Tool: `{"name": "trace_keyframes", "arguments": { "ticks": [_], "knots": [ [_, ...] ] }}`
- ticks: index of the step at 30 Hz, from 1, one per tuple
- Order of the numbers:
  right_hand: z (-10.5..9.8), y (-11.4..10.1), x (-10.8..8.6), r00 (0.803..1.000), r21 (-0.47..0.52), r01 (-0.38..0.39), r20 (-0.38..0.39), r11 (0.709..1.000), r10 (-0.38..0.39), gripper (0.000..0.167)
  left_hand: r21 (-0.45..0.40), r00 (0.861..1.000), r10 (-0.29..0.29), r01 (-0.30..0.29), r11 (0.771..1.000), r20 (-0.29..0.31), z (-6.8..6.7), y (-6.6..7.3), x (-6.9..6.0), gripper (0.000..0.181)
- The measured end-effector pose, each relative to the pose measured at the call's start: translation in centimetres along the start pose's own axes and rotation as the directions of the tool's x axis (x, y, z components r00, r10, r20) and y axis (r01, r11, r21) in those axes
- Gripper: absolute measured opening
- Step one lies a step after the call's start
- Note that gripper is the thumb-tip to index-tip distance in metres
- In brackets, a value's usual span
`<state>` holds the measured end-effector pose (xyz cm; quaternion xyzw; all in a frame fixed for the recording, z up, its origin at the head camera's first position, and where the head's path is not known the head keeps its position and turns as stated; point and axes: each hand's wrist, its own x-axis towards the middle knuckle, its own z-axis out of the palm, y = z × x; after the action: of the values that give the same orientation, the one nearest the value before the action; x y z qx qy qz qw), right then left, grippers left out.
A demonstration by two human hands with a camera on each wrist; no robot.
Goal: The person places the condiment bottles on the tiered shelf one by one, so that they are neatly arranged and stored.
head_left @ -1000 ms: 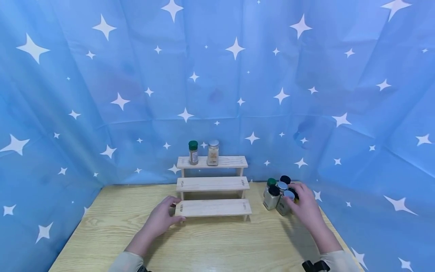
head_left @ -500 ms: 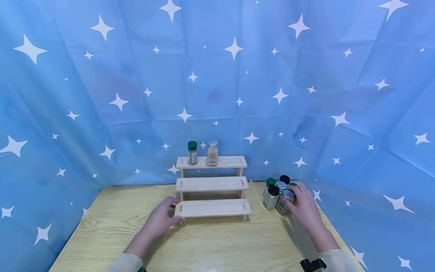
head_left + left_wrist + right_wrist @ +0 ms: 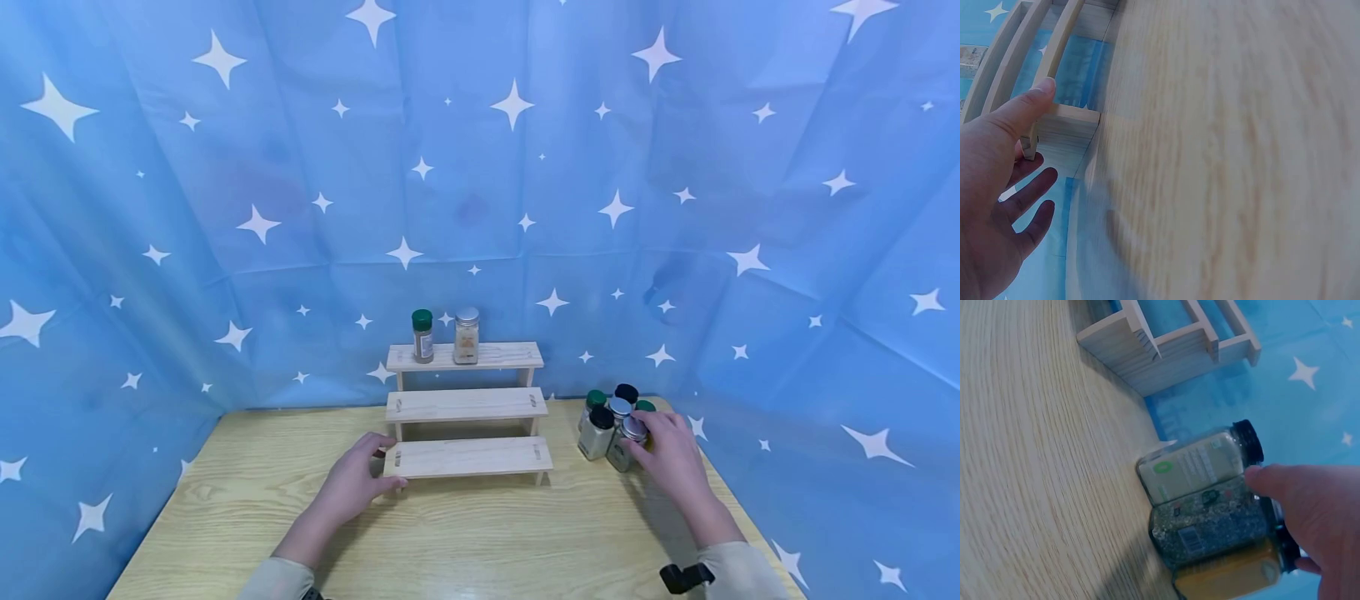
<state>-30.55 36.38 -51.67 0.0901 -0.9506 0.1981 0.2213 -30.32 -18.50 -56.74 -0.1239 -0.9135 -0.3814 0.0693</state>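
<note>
The right hand (image 3: 671,454) has its thumb and forefinger curled in a narrow pinch at the lid of a silver-lidded herb jar (image 3: 619,457), which stands at the front of a cluster on the right side of the counter (image 3: 480,542). The herb jar's long axis is vertical, lid up and base down on the counter, with a barcoded side turned toward the right wrist camera. Its neighbours point the same way: just beside it on the left, a black-lidded jar of pale powder (image 3: 596,442), its label bearing a green ring; on the other side, a yellow-filled jar (image 3: 1235,575), also capped in black and partly hidden by the fingers. Behind these show a green lid (image 3: 596,398), another silver lid (image 3: 619,407), a black lid (image 3: 626,392) and a second green lid (image 3: 645,406). The left hand (image 3: 354,479) grips the near left end of a three-tier wooden rack (image 3: 468,458), thumb on the lowest board's front edge, the lower fingers spread loosely. The rack's long axis runs left to right, its tiers stepping up toward the blue star-patterned curtain (image 3: 480,175). On the top board, a green-lidded jar (image 3: 423,343) and a silver-capped square jar (image 3: 467,342) stand upright, slightly apart, left of the middle.
</note>
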Motion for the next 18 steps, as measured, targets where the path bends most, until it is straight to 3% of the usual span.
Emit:
{"name": "trace_keyframes", "arguments": {
  "ticks": [18],
  "knots": [
    [1.1, 0.8, -0.3, 0.986, 0.103, 0.068, -0.158, 0.992, -0.051, 0.05, -0.001, 1.0, -0.018, 0.018, 1.0, 0.011, 0.1, -0.2, 0.0, 0.07]
  ]
}}
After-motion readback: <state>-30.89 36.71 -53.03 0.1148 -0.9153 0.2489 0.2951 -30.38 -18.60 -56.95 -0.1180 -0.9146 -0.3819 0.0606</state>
